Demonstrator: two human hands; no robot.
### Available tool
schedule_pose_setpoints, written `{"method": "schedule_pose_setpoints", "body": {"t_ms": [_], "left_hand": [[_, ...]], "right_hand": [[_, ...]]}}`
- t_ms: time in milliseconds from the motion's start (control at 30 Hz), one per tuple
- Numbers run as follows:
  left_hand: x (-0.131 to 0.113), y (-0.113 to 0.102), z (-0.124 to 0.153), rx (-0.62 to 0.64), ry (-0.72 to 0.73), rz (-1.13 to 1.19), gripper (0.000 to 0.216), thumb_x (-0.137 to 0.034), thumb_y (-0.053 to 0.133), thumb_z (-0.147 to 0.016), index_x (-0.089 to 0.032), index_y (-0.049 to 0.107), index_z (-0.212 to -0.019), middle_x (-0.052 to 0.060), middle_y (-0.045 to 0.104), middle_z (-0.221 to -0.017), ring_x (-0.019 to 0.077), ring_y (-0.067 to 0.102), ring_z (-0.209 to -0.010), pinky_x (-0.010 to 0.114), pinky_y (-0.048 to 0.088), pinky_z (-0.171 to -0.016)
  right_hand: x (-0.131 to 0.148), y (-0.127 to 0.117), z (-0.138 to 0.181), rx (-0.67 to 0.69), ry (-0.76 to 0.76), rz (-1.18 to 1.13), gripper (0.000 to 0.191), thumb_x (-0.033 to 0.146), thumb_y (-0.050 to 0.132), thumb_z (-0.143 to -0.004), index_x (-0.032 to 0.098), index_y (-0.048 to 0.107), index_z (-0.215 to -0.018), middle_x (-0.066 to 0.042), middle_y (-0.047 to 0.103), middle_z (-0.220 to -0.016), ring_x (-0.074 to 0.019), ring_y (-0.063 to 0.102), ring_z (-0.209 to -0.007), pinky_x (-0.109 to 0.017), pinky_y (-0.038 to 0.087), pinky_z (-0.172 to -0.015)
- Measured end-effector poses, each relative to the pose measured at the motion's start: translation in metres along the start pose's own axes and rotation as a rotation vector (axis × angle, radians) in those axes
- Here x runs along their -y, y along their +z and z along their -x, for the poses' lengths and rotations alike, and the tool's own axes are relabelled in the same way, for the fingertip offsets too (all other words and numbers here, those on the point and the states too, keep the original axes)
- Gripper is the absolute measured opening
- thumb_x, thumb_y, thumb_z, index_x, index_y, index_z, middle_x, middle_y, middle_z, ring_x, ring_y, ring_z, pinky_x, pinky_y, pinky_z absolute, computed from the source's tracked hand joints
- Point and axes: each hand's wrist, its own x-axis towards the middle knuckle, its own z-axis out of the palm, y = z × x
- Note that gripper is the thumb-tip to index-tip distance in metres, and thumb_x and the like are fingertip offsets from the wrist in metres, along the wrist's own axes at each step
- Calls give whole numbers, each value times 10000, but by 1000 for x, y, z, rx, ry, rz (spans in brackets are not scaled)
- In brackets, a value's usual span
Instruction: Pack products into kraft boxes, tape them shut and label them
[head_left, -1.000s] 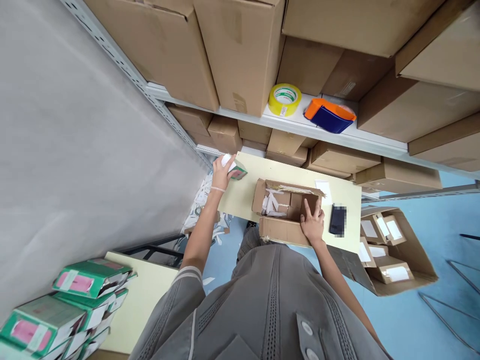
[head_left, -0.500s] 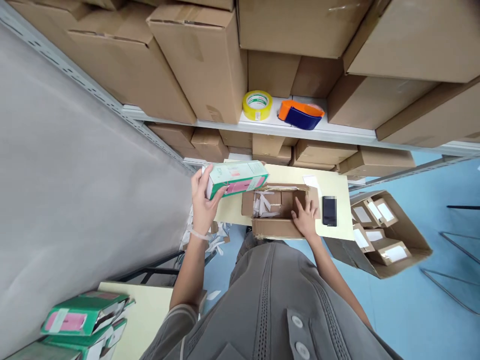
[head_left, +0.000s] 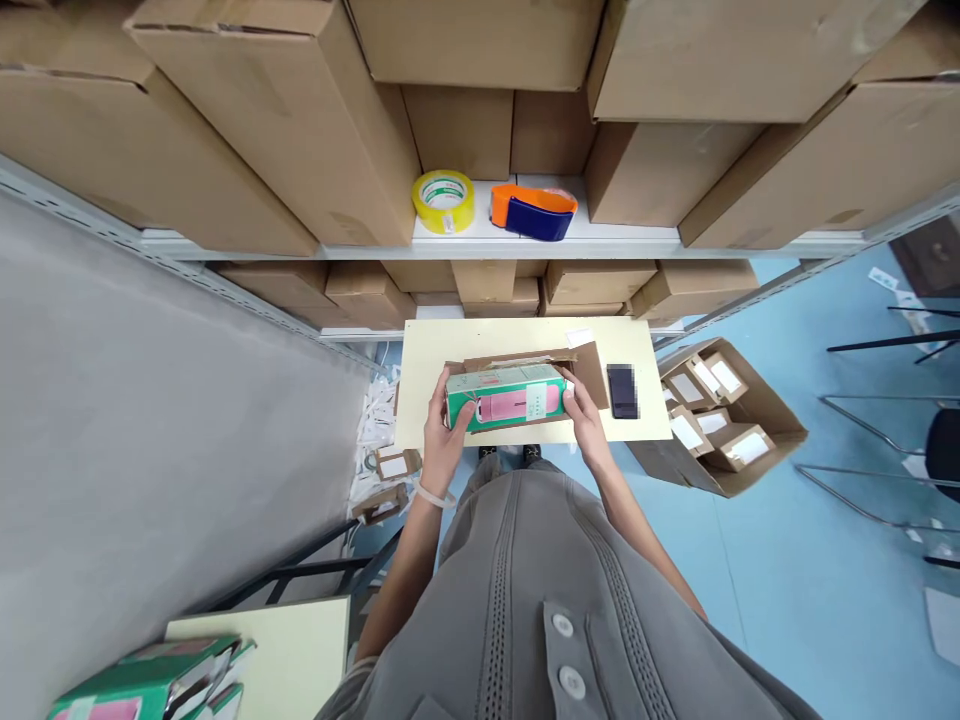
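A green product box (head_left: 506, 402) with a pink picture and a pale label is held level between both hands. My left hand (head_left: 444, 432) grips its left end, thumb on the front face. At the right end, my right hand (head_left: 585, 420) is closed around the corner. Directly beneath lies an open brown cardboard box (head_left: 592, 375), its right flap folded out. The green box covers most of its opening, so its inside is hidden. I cannot tell whether the green box rests in it or is just above it.
A phone (head_left: 622, 391) lies right on the cream table (head_left: 431, 345). Shelves ahead hold brown boxes, yellow tape (head_left: 443, 202) and an orange-blue tape dispenser (head_left: 533, 211). A big carton (head_left: 776, 425) of small boxes stands right. Green boxes (head_left: 142, 680) sit at lower left.
My left hand has brought the green box rightward over the cardboard box. My right hand has left the cardboard box and taken the green box's right end. The view has shifted right.
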Motion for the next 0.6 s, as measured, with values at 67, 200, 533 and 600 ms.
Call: {"method": "schedule_pose_setpoints", "body": {"t_ms": [67,200,533,600], "left_hand": [[7,8,-1,13,-68,9,650,-527,475,-966,-296,288,-1544,27,314,-1621,206,259,-1510,328,335,-1204],[20,17,-5,28,-185,109,625,-599,466,-942,-239,427,-1451,99,527,-1458,241,471,-1383,380,430,-1124],[47,27,-18,277,-353,50,636,-652,424,-927,-150,575,-1289,150,592,-1385,284,537,-1308,389,411,-1097],[55,35,-20,313,-387,27,611,-610,423,-946,-155,557,-1331,141,570,-1423,284,500,-1353,393,386,-1121]], "right_hand": [[-2,-4,-1,-8,21,18,653,628,451,-930,219,498,-1438,-83,565,-1438,-255,512,-1314,-406,383,-1117],[-4,-9,-2,-4,83,153,592,599,435,-924,189,577,-1327,-96,696,-1206,-269,611,-1112,-404,459,-989],[3,-17,-20,16,279,647,383,494,363,-949,186,563,-1062,-134,704,-949,-304,646,-886,-377,465,-786],[-1,-21,-30,57,328,728,352,461,367,-963,177,550,-1061,-161,704,-985,-312,652,-931,-380,464,-815]]}}
